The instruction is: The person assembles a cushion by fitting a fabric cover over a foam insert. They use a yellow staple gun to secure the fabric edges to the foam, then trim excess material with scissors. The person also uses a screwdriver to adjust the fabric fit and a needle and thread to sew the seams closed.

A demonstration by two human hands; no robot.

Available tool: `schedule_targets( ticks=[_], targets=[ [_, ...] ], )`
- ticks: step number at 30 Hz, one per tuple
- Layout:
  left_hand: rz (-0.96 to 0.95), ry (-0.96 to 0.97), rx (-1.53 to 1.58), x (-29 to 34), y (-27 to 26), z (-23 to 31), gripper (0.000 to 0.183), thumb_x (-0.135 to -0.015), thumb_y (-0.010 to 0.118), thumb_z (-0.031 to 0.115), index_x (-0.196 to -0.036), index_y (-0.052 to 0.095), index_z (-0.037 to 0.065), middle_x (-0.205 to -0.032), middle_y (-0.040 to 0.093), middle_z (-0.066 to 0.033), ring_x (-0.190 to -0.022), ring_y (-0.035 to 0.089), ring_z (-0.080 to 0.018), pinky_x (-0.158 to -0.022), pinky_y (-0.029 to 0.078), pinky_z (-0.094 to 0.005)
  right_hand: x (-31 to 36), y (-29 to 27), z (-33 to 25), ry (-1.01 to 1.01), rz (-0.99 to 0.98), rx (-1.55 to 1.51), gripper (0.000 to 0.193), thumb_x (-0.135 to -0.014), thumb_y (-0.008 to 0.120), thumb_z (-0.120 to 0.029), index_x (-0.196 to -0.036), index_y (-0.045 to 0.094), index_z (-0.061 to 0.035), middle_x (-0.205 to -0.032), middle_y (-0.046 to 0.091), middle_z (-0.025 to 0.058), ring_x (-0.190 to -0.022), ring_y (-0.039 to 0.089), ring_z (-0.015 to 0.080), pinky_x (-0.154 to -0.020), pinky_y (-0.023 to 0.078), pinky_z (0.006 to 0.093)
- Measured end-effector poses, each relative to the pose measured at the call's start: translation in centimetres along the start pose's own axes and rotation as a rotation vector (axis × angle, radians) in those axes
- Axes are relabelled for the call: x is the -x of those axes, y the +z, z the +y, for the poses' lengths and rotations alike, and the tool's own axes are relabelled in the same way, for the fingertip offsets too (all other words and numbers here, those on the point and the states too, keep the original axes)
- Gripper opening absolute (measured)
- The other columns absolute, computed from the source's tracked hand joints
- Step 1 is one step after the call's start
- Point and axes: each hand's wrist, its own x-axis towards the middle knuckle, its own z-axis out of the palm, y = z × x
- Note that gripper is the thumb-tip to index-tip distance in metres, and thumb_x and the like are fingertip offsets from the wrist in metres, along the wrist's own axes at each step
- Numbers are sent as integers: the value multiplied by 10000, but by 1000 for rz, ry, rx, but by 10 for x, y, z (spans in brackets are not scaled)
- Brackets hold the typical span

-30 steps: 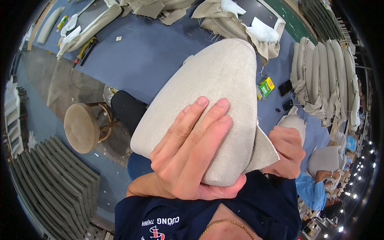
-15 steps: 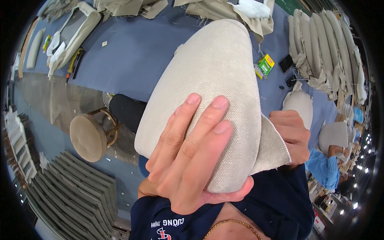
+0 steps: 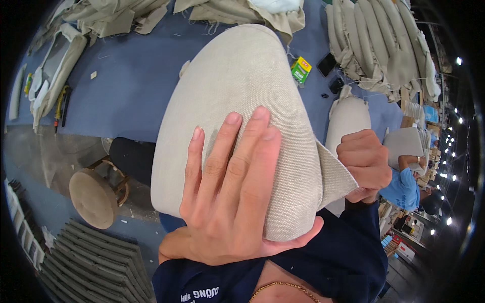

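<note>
A large beige upholstered cushion (image 3: 222,76) with rounded edges is held up in front of my chest, hiding part of the table behind it. Across its woven cover lies my left hand (image 3: 230,192), fingers spread on the face and thumb around the near end. A loose fabric flap (image 3: 336,177) sticks out from the cushion's right side. My right hand (image 3: 365,164) is closed in a fist on the flap's outer corner; its fingertips are hidden.
The blue-grey table (image 3: 118,96) bears stacked beige covered pieces (image 3: 371,40), a green-yellow box (image 3: 300,69), a phone (image 3: 326,64) and loose fabric (image 3: 111,22). A round stool (image 3: 93,198) and grey-green stacked panels (image 3: 96,257) are at left. Another person in a blue shirt (image 3: 401,188) works at far right.
The view has shifted, so the table things sit further left. My left hand's fingers have spread wider on the cushion. The right fist still grips the flap.
</note>
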Motion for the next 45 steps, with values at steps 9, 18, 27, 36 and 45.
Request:
schedule_targets(
  ticks=[9, 18, 27, 36, 45],
  targets=[
    [49, 38, 74, -4, 16, 1, 932, -643, 861, 415, -1313, 477, -107, -1281, 575, -402, -1199, 592, -537, -1050, 474, -572, 24, 40, 33, -79, 267, -395, 273, -905, 703, -142, -709, 623, 30, -650, 583, 107, -424, 500, 221, -379, 311, 333],
    [247, 140, 43, 2, 21, 10, 717, -804, 712, 340, -1327, 444, -73, -1267, 579, -317, -1141, 608, -458, -1009, 480, -535, 13, 12, 0, 148, 60, 7, 112, -891, 730, -211, -867, 688, -109, -703, 574, 19, -579, 586, 270, -480, 397, 388],
    [182, 297, -69, -11, 14, 29, 491, -786, 751, 263, -1133, 594, -47, -1148, 635, -261, -1015, 643, -400, -874, 525, -476, 25, 39, -1, 59, 336, -130, 109, -888, 724, -169, -946, 715, -77, -707, 609, 22, -567, 595, 259, -468, 391, 395],
    [258, 214, 42, -3, 11, 33, 446, -777, 742, 136, -1156, 590, -44, -1124, 621, -210, -1040, 631, -374, -902, 539, -491, 21, 34, -22, 217, 259, 47, 160, -927, 674, -219, -851, 696, -80, -728, 646, 48, -665, 623, 293, -539, 423, 417],
    [266, 238, 45, -1, 13, 40, 437, -747, 722, 108, -1139, 607, -46, -1087, 626, -211, -1016, 626, -372, -916, 518, -476, 45, 48, -38, 352, 357, 35, 216, -942, 679, -226, -826, 679, -43, -726, 649, 73, -655, 613, 309, -549, 423, 417]
  ],
)
